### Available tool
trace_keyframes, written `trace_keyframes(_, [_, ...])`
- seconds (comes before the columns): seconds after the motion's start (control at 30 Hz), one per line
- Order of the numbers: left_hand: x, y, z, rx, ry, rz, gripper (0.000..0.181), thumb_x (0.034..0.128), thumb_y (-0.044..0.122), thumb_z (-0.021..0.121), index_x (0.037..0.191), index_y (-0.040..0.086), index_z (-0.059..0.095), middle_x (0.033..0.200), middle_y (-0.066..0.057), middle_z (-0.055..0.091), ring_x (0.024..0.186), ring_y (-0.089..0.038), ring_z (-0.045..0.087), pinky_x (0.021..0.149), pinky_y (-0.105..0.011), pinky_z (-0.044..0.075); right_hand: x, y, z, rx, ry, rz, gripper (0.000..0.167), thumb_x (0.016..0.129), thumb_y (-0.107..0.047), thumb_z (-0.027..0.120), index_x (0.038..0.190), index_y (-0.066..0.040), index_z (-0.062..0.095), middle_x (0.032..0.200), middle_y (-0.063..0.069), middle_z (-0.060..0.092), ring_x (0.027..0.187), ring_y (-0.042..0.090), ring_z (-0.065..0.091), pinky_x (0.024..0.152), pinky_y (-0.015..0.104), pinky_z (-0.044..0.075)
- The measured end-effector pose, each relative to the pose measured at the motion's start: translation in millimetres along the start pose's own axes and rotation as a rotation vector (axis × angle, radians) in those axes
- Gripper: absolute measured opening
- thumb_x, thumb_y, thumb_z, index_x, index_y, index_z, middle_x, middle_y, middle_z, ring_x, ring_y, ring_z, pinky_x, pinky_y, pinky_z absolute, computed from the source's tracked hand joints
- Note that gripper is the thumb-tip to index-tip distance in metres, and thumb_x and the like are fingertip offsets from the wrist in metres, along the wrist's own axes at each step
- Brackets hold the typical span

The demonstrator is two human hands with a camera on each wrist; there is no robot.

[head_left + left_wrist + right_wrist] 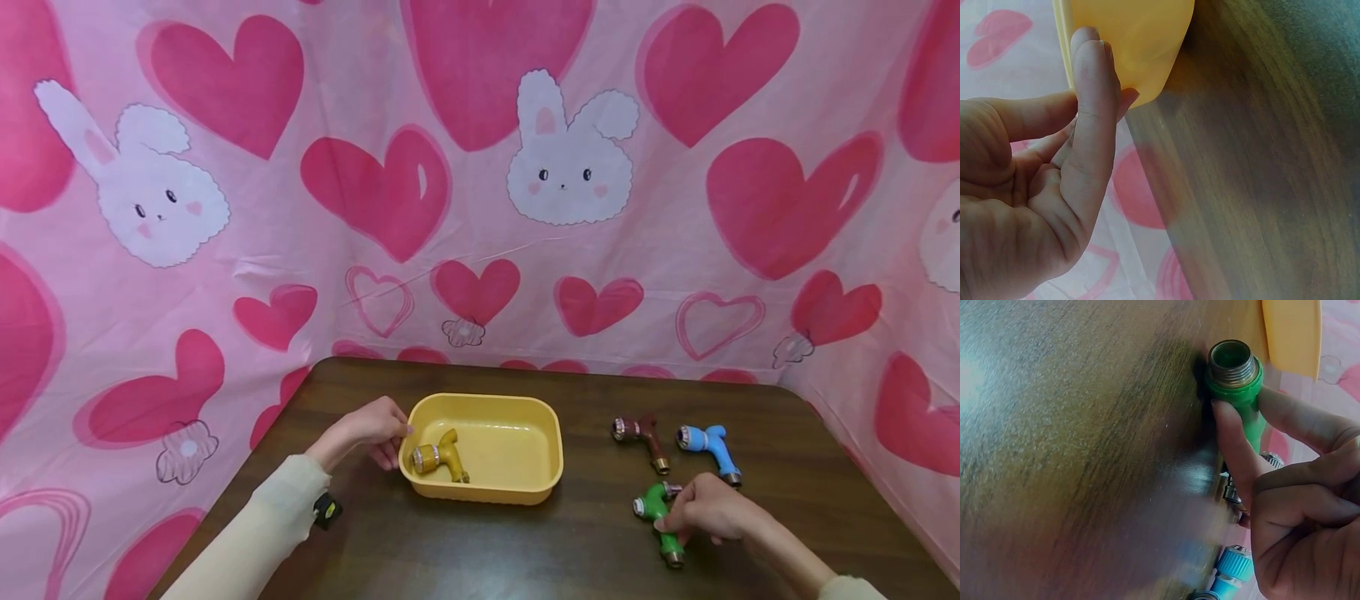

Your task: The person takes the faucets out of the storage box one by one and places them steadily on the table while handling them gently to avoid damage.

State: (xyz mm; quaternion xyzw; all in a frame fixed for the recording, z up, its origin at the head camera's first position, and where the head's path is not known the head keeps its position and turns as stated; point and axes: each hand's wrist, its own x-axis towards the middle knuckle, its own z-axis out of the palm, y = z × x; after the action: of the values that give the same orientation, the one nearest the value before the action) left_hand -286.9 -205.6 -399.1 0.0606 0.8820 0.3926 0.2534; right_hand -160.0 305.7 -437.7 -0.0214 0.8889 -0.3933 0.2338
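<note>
My left hand [378, 427] pinches the left rim of a yellow plastic tub [556, 417]; its fingers [1094, 94] lie against the tub's outer wall [1141, 44]. Inside the tub, toward the left end, lies a mustard-yellow tap [450, 457]. Over at the right, my right hand [712, 510] pinches a green tap [657, 505] between thumb and fingers. The right wrist view shows its open threaded end [1232, 362] facing the camera. Whether the green tap touches the table cannot be told.
A dark red-brown tap [647, 430] and a light blue tap [712, 447] lie on the wooden table [480, 546] just beyond the right hand. A pink cloth [480, 225] with hearts and rabbits hangs behind the table and along its sides.
</note>
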Motion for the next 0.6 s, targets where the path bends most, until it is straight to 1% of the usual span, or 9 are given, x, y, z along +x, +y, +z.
trace_keyframes(0.2, [-0.1,-0.1,0.3,0.008,-0.001,0.001,0.021,0.1059,0.007,0.06,0.099,-0.005,0.076,0.071,-0.015,0.068,0.052,-0.018,0.067,0.056,-0.036,0.063,-0.8,-1.3,1.7,-0.013,0.011,0.025,0.023,0.09,-0.025,0.081,0.075,-0.008,0.078,0.069,0.0,0.072,0.048,0.003,0.033,0.048,0.018,0.029])
trace_keyframes(0.6, [-1.0,1.2,-0.2,0.023,0.008,0.001,0.02,0.1054,0.008,0.061,0.102,-0.004,0.077,0.074,-0.016,0.069,0.054,-0.021,0.069,0.057,-0.037,0.064,-0.3,-1.3,1.4,-0.03,0.022,0.036,0.023,0.089,-0.027,0.082,0.074,-0.009,0.078,0.069,0.0,0.072,0.046,0.002,0.032,0.048,0.018,0.031])
